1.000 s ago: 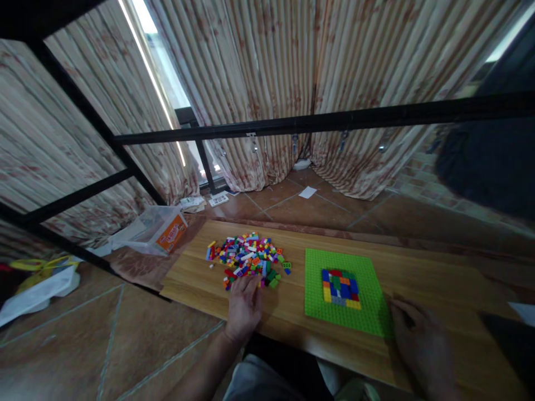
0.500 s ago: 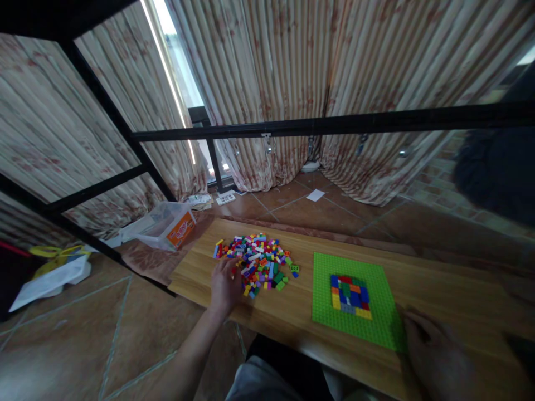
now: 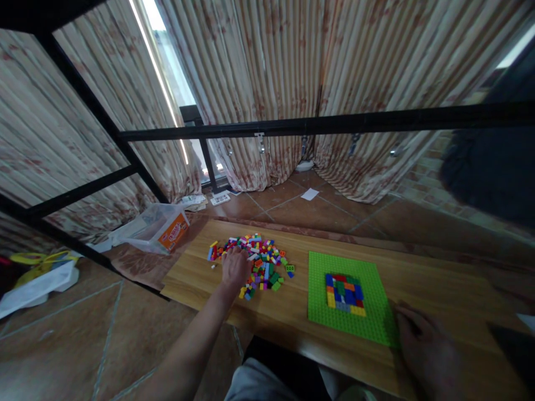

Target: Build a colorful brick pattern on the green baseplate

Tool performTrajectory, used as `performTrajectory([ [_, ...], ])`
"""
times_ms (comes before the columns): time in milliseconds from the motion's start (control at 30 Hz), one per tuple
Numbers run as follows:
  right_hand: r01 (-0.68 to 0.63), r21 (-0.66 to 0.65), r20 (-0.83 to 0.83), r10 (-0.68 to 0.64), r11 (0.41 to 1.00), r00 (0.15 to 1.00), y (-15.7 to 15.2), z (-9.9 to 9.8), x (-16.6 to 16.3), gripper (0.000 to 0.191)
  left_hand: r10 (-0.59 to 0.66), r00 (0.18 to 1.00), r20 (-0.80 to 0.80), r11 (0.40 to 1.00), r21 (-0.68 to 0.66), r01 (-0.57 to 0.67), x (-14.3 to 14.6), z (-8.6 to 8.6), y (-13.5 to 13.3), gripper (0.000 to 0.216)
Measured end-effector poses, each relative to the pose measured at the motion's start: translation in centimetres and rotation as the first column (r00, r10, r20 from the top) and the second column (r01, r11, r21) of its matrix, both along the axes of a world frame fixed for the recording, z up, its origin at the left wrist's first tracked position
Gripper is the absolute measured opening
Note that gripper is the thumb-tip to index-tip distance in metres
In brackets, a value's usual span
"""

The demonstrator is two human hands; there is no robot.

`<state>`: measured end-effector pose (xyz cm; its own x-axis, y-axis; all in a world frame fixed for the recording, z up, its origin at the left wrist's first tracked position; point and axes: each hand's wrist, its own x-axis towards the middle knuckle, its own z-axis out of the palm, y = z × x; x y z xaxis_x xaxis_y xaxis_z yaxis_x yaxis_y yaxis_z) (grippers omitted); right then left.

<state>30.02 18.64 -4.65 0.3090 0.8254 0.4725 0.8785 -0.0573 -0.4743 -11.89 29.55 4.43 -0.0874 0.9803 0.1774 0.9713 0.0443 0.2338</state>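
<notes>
A heap of small coloured bricks [image 3: 261,257] lies on the wooden board [image 3: 292,317]. My left hand [image 3: 234,268] rests on the heap's left part, palm down, its fingers reaching in among the bricks; whether they grip one is hidden. To the right lies a green baseplate [image 3: 368,320] with a small block of mixed-colour bricks [image 3: 344,292] fixed near its middle. My right hand [image 3: 426,348] sits on the board at the baseplate's near right corner, fingers curled against its edge.
A clear plastic tub with an orange label [image 3: 161,229] lies tipped on the tiled floor left of the board. Black metal bars [image 3: 317,122] cross in front of the curtains. White bags [image 3: 35,284] lie at the far left. A dark shape [image 3: 489,167] fills the right.
My left hand has moved from the heap's near edge, out to its left side, then up onto the heap. The right hand stays at the baseplate's corner. The camera has shifted slightly.
</notes>
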Motion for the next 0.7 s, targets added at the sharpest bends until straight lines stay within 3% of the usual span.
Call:
performTrajectory([
  [267, -0.018, 0.024, -0.004, 0.018, 1.000, 1.000, 0.2, 0.1, -0.2, 0.042, 0.034, 0.970, 0.241, 0.999, -0.018, -0.031, 0.0, 1.1, -1.2, 0.012],
  [333, -0.009, 0.040, -0.021, 0.009, 0.999, 1.000, 0.2, 0.3, -0.3, 0.040, -0.009, 0.909, 0.416, 0.999, -0.029, 0.023, 0.9, 1.2, -2.0, 0.010],
  [433, 0.019, 0.059, -0.050, -0.016, 0.998, 0.999, 0.3, 0.4, -0.7, 0.038, -0.094, 0.750, 0.655, 0.989, -0.024, 0.146, 3.3, 1.0, -3.5, 0.007],
  [567, 0.024, 0.065, -0.061, -0.020, 0.998, 0.998, 0.3, 0.6, -1.0, 0.036, -0.217, 0.659, 0.721, 0.930, -0.052, 0.363, 6.9, 0.6, -5.4, 0.004],
  [700, 0.011, 0.068, -0.072, -0.006, 0.998, 0.997, 0.3, 0.8, -1.0, 0.033, -0.259, 0.635, 0.728, 0.892, -0.073, 0.447, 9.7, 0.4, -6.1, 0.004],
])
